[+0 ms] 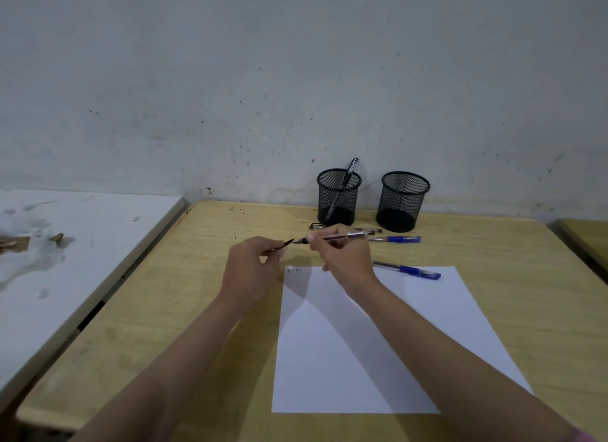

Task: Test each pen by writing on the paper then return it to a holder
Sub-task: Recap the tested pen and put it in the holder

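Above the top edge of the paper [378, 336], both hands met over the wooden desk [164, 310]. The right hand [342, 254] gripped a clear-barrelled pen [342, 236] with its tip pointing left; the left hand [253, 260] pinched a small dark cap [283, 245], its open end just short of the tip — apart, not yet joined. Faint marks [295, 270] sat at the sheet's top left corner, so the step in hand looked like capping a tested pen. Next, the cap needed lining up and pushing on, then the pen had to go into a mesh holder — the left holder [338, 196] already held a black pen [342, 186], while the right holder [402, 200] seemed to hold none. Two blue pens waited: one [394, 239] near the holders, another [411, 272] across the paper's top edge.
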`<state>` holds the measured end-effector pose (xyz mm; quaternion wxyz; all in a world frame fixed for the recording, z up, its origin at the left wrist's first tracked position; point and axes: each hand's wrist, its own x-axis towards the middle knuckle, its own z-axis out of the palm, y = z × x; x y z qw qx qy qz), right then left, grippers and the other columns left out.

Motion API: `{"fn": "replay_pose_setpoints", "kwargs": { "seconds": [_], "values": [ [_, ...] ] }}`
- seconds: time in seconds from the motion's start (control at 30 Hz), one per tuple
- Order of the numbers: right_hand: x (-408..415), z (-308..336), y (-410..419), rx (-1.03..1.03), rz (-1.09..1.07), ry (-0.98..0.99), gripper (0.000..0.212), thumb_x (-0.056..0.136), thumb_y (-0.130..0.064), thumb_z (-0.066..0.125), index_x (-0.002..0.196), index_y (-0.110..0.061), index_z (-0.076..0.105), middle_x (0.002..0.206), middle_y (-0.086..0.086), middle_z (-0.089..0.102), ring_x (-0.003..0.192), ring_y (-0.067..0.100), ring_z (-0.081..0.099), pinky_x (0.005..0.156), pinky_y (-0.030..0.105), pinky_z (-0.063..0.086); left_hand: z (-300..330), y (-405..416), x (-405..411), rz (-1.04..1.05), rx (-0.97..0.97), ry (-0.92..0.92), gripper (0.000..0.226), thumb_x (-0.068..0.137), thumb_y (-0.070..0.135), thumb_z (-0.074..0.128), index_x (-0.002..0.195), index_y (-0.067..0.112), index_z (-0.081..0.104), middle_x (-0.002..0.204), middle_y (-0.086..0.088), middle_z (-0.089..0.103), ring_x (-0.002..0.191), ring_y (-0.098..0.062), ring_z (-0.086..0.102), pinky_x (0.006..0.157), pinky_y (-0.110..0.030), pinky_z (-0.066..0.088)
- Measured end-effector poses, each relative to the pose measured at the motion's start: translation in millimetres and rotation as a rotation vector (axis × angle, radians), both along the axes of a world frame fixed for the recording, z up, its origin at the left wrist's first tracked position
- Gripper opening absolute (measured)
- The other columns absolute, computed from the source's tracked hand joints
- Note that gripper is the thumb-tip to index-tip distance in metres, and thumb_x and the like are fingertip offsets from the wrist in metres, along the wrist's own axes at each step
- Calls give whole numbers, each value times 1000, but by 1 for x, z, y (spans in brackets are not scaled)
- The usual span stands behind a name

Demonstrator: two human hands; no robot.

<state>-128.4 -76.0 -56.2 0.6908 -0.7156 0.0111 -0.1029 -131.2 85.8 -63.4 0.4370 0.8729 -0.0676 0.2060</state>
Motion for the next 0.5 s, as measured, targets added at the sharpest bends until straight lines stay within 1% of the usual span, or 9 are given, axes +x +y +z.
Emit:
{"fn": "replay_pose_setpoints", "kwargs": {
  "seconds": [0.03, 0.1, 0.17, 0.23, 0.3, 0.4, 0.43, 0.5],
  "values": [
    [-1, 2, -1, 1, 1, -10, 14, 79, -20, 75, 80, -7, 69, 75, 9, 70, 59, 7, 58, 50, 23, 48, 3, -1, -2, -13, -39, -17, 11, 80, 13, 69, 90, 13, 74, 84, 3, 72, 78, -6, 65, 71, -13, 48],
    [-5, 5, -4, -8, 16, -29, 15, 78, -19, 75, 79, -6, 69, 75, 9, 71, 60, 6, 59, 53, 23, 46, 9, -4, -8, -56, -90, -46, 10, 79, 10, 70, 89, 12, 74, 83, 2, 72, 78, -7, 66, 74, -15, 50],
    [-10, 10, -5, -35, 35, -56, 15, 77, -19, 76, 78, -6, 70, 76, 13, 71, 60, 7, 57, 53, 22, 44, 15, -6, -13, -116, -100, -91, 11, 78, 6, 70, 88, 11, 73, 82, 2, 71, 78, -7, 65, 74, -15, 50],
    [-16, 16, -8, -40, 59, -89, 14, 77, -17, 77, 77, -6, 69, 75, 16, 69, 58, 8, 55, 51, 20, 43, 21, -10, -19, -171, -90, -140, 12, 78, 2, 70, 87, 9, 73, 82, 2, 71, 78, -6, 64, 72, -12, 47],
    [-23, 24, -11, -16, 102, -112, 13, 76, -15, 77, 77, -6, 68, 70, 11, 68, 59, 10, 55, 49, 18, 43, 28, -12, -25, -202, -128, -147, 13, 78, -1, 68, 87, 8, 73, 83, 1, 71, 79, -7, 64, 71, -12, 47],
    [-33, 34, -17, 23, 177, -125, 18, 75, -15, 78, 82, -1, 68, 67, 2, 67, 63, 11, 58, 52, 22, 47, 38, -14, -34, -208, -200, -127, 16, 76, -6, 67, 82, 9, 71, 82, 2, 70, 77, -7, 64, 71, -15, 49],
    [-37, 36, -19, 33, 196, -134, 19, 75, -15, 77, 83, 0, 68, 68, 1, 67, 65, 10, 60, 54, 24, 49, 41, -15, -38, -204, -204, -130, 18, 75, -7, 67, 79, 11, 71, 80, 3, 69, 76, -6, 64, 69, -14, 48],
    [-43, 39, -20, 60, 222, -158, 16, 76, -13, 76, 81, -1, 68, 68, 2, 67, 67, 11, 61, 58, 26, 52, 47, -17, -44, -200, -198, -152, 25, 74, -9, 67, 73, 16, 68, 77, 6, 68, 73, -4, 62, 67, -13, 47]
  ]
}}
